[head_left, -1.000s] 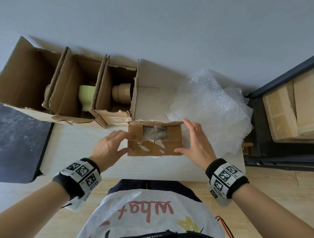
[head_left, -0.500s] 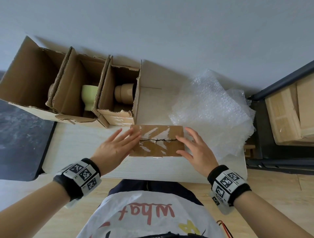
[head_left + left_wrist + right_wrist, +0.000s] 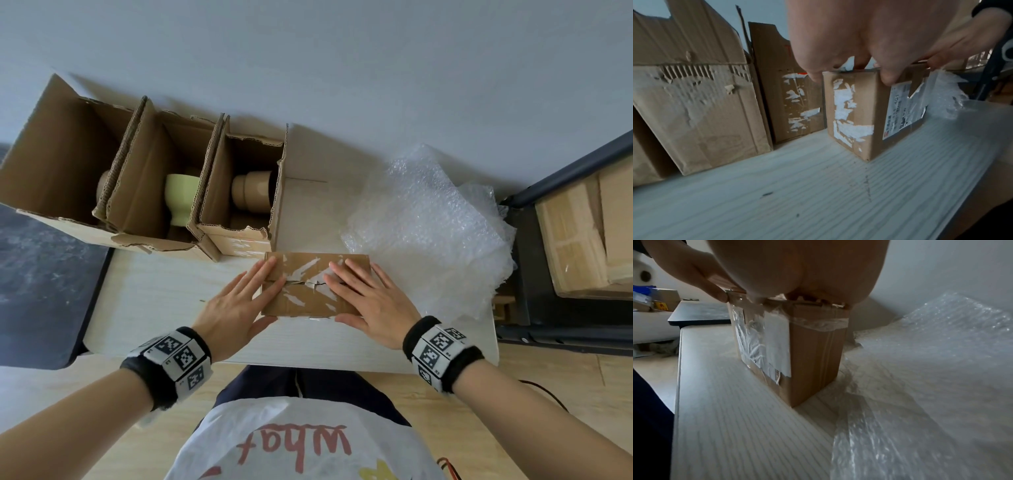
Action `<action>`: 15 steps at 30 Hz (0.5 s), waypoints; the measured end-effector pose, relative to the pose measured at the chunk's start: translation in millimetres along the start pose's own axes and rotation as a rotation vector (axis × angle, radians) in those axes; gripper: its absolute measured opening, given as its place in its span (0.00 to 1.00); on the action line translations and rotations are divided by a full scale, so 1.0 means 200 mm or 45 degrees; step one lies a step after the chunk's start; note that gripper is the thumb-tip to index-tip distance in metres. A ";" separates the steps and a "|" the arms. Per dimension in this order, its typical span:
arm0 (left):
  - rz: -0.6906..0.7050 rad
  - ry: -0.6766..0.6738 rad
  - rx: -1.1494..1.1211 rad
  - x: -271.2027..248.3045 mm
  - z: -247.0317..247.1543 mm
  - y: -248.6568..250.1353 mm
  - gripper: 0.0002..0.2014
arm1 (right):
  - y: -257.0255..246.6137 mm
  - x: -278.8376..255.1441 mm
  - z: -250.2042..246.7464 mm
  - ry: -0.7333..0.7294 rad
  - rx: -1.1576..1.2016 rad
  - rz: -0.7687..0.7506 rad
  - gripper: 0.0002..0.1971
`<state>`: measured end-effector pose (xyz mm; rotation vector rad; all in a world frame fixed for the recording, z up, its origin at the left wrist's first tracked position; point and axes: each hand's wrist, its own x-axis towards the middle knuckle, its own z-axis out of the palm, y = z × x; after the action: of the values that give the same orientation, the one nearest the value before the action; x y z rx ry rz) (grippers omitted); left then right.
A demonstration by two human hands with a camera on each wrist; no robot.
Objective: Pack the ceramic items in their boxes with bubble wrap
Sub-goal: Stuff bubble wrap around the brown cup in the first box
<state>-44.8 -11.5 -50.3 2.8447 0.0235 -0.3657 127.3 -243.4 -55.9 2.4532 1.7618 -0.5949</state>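
Observation:
A small cardboard box [image 3: 308, 284] stands on the white table [image 3: 164, 301] in front of me, its top flaps folded flat. My left hand [image 3: 239, 301] lies flat over the box's left edge [image 3: 851, 113], fingers straight on the lid. My right hand [image 3: 366, 298] presses flat on the right half of the lid above the box's side [image 3: 813, 356]. Three open boxes stand at the back left; a pale green ceramic cup [image 3: 180, 198] shows in the middle one and a tan ceramic piece [image 3: 251, 193] in the right one. A heap of bubble wrap [image 3: 428, 226] lies right of the small box.
A dark tabletop [image 3: 44, 281] adjoins the white table on the left. On the right stands a dark metal rack [image 3: 534, 308] holding wooden boards [image 3: 589, 233]. The wall runs right behind the boxes. A strip of bubble wrap [image 3: 920, 386] reaches to the small box's base.
The small box's flaps were open, showing wrapped contents; both hands folded them down and now lie flat on the closed lid. The right hand slid further onto the top.

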 end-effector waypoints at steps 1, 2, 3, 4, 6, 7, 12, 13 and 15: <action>-0.038 0.019 -0.050 0.00 0.00 0.01 0.32 | 0.00 0.00 0.00 0.011 0.047 -0.003 0.34; -0.085 0.018 -0.113 0.01 0.01 0.01 0.31 | 0.00 0.00 0.00 0.028 0.138 0.015 0.35; -0.136 -0.015 -0.189 0.01 0.02 0.00 0.32 | 0.00 -0.01 -0.01 0.057 0.270 0.058 0.37; -0.177 -0.060 -0.270 0.01 0.02 0.00 0.34 | -0.01 -0.01 -0.01 0.101 0.423 0.128 0.39; -0.208 -0.111 -0.404 0.01 0.03 -0.01 0.37 | -0.03 -0.02 -0.02 0.192 0.725 0.324 0.49; -0.210 -0.113 -0.458 0.01 0.03 -0.01 0.37 | -0.03 -0.02 -0.03 0.201 0.874 0.443 0.55; -0.185 -0.070 -0.524 0.03 0.01 0.01 0.39 | 0.00 -0.01 -0.07 0.093 1.279 0.728 0.63; -0.178 -0.068 -0.525 0.03 0.00 0.03 0.39 | 0.02 -0.01 -0.07 0.085 1.292 0.736 0.63; -0.174 -0.030 -0.554 0.05 -0.03 0.06 0.38 | 0.04 -0.02 -0.07 0.114 1.397 0.745 0.59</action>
<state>-32.4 -21.4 -44.4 2.4135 0.2615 -0.3698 137.6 -246.3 -43.7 3.4231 0.6139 -1.6899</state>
